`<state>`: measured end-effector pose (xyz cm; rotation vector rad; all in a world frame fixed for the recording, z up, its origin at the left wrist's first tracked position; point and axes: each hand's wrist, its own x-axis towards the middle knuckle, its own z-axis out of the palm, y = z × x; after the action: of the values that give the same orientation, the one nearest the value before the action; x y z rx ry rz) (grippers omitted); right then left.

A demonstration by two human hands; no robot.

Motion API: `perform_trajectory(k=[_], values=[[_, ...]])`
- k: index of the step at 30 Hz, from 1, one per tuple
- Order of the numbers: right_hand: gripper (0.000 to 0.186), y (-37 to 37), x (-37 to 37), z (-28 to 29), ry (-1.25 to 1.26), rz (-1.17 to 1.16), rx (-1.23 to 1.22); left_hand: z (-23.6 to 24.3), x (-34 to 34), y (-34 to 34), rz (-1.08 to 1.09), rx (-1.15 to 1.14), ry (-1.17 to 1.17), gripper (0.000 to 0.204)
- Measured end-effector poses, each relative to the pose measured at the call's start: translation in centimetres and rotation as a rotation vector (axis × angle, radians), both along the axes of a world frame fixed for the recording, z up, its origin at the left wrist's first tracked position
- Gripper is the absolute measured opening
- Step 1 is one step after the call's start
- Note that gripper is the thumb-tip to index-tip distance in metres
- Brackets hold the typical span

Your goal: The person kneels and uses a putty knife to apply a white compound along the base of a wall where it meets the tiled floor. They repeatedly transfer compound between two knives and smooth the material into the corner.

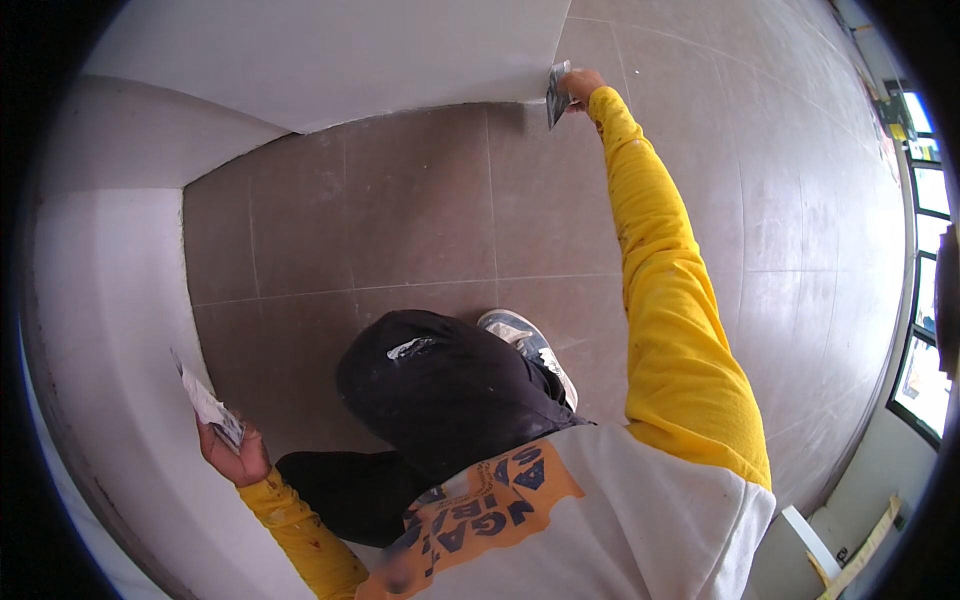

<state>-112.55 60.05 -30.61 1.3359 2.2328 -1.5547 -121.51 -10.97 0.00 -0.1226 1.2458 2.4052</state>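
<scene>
Tiled floor, windows right; left hand clamped on paste-smeared blade, right hand on scraper by wall; knee between.

We see smooth, matt white walls at the far left and brown floor tiles with a dull sheen. Our yellow sleeves are soft, creased cloth; the far scraper looks like metal, and the near-left scraper carries uneven white paste.
</scene>
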Motion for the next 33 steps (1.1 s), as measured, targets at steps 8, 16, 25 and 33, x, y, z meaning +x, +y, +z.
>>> perform_trajectory(k=[8, 16, 25, 33], values=[[0.018, -1.3, 0.4, 6.5, 0.221, -0.331, -0.166, -0.6, 0.2, -1.0, -0.023, 0.059, -0.018, 0.030], [0.020, 0.5, 0.2, 10.8, 0.307, -0.276, -0.049, 0.2, 0.6, 0.4, 0.060, 0.047, -0.049, 0.030], [0.027, -7.4, 9.5, 7.2, 0.489, -0.426, 0.037, -1.0, -0.4, 0.0, 0.049, 0.160, -0.119, 0.031], [0.039, -15.2, 0.0, -1.9, 0.789, -1.352, -0.882, 1.4, -0.4, 3.2, -0.036, 0.143, -0.005, 0.031]])
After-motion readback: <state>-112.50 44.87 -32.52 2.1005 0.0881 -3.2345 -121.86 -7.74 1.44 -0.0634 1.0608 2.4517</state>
